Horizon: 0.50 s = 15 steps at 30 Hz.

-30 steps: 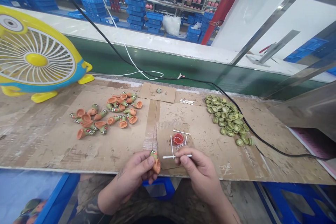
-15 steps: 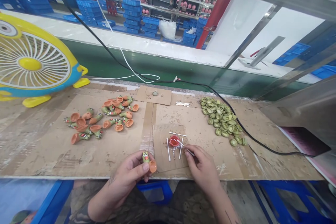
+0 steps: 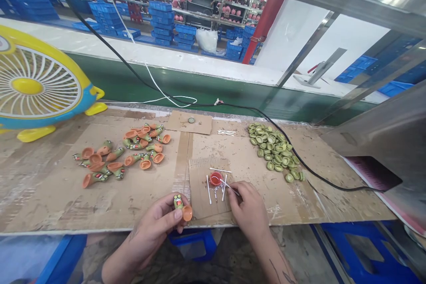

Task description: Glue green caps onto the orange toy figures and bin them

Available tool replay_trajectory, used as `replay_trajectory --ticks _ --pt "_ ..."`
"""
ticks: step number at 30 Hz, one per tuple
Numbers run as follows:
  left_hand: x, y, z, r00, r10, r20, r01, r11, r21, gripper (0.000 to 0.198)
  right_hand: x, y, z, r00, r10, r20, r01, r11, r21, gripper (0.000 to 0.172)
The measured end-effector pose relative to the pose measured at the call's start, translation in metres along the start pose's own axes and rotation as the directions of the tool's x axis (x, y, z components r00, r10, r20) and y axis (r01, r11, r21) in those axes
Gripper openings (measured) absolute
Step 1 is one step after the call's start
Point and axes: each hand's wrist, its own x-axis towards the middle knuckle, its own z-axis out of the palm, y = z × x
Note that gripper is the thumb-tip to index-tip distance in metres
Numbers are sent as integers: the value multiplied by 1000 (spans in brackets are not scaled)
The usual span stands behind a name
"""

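My left hand (image 3: pixel 163 217) is closed around a small green and orange figurine (image 3: pixel 179 203) with round yellowish eyes, a red patch and an orange cup-shaped end. Between the fingertips of my right hand (image 3: pixel 248 206) is a cotton swab (image 3: pixel 229 186), its tip at a small red pot (image 3: pixel 215 179). The pot stands on a cardboard piece (image 3: pixel 199 208). Loose swabs lie around it, among them one on the left (image 3: pixel 209 190). Similar figurines (image 3: pixel 100 166) lie in groups on the left of the table. Several green oval pieces (image 3: pixel 271 144) are heaped on the right.
A yellow and blue fan (image 3: pixel 40 84) stands at the left. Spare swabs (image 3: pixel 226 132) and a small card with a round cap (image 3: pixel 191 120) lie at the back. A black cable (image 3: pixel 306 171) crosses the right side. Cardboard covers the table (image 3: pixel 140 199).
The whole scene has shifted slightly left as my head view moved. My left hand still holds the figurine, and the swab in my right hand stays at the red pot.
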Motion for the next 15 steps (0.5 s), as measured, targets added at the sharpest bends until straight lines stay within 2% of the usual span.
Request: replay_trajectory --ticks 6,10,12,15 --pt "-2 4 2 1000 -11 -10 11 1000 4 35 -3 -4 2 1000 30 0 -30 1000 -1 14" --pt "-8 10 5 995 -49 -89 51 998 21 37 0 20 -17 983 166 -82 -173 981 -84 29" --pt "-10 13 4 989 -64 -134 67 998 22 38 5 44 -36 946 270 -178 -299 940 -164 38" --pt "-11 15 3 986 -78 -148 81 997 16 39 14 86 -68 848 411 -335 -504 821 -268 47"
